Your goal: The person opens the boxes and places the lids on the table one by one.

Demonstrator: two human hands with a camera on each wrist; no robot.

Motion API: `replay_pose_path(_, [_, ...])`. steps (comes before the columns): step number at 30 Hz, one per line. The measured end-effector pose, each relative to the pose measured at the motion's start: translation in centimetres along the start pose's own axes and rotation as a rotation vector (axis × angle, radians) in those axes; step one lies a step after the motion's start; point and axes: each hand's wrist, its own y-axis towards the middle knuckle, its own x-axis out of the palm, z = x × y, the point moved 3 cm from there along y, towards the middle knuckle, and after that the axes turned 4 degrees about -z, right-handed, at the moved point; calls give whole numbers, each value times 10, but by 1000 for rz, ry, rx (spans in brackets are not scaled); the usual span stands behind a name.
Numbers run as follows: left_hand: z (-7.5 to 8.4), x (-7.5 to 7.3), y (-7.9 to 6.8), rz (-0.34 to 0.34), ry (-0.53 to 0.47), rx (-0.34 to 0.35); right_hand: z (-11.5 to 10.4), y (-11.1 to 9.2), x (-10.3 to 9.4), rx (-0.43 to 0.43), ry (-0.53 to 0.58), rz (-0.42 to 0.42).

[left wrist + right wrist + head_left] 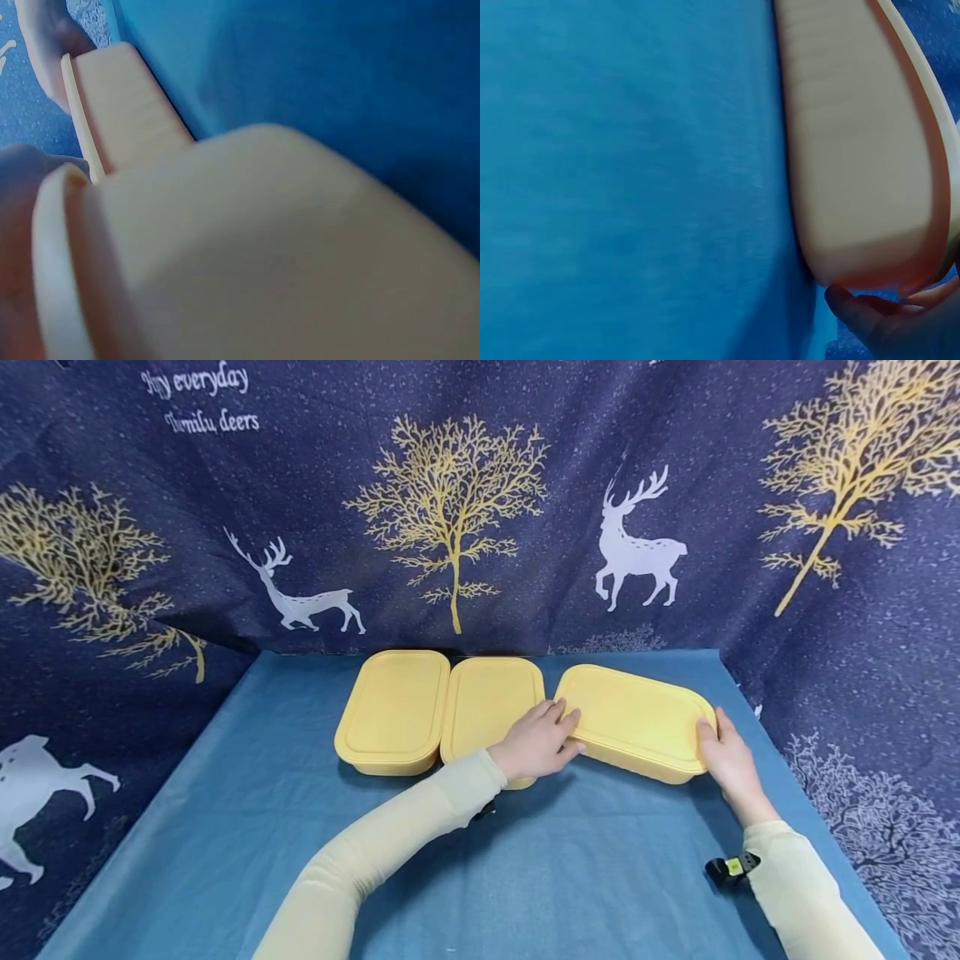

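A yellow lidded food container (637, 718) lies at an angle on the right of the blue cloth. My right hand (733, 772) grips its right end, the thumb over the lid's edge and the fingers round the end wall. At the opposite end, my left hand (534, 745) touches the near left corner with spread fingers. My left hand and wrist overlap a second yellow container (491, 702). In the right wrist view, fingertips of the right hand (900, 322) press against the container's end wall (862, 172). The left wrist view is mostly filled by a near container's side (262, 247).
A third yellow container (393, 706) stands close against the second one's left side. All are toward the back of the blue cloth (600, 877). Behind and beside it hangs a dark blue curtain (525, 568) with deer and trees.
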Motion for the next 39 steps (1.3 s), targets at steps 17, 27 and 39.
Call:
replay_pose_path(17, [-10, -4, 12, -75, -8, -96, 0, -4, 4, -21, -41, 24])
replay_pose_path(27, [2, -2, 22, -96, -48, -143, 7, 10, -7, -36, -35, 17])
replay_pose_path(39, [12, -4, 33, -62, -44, -136, 15, 26, -20, -8, -1, 47])
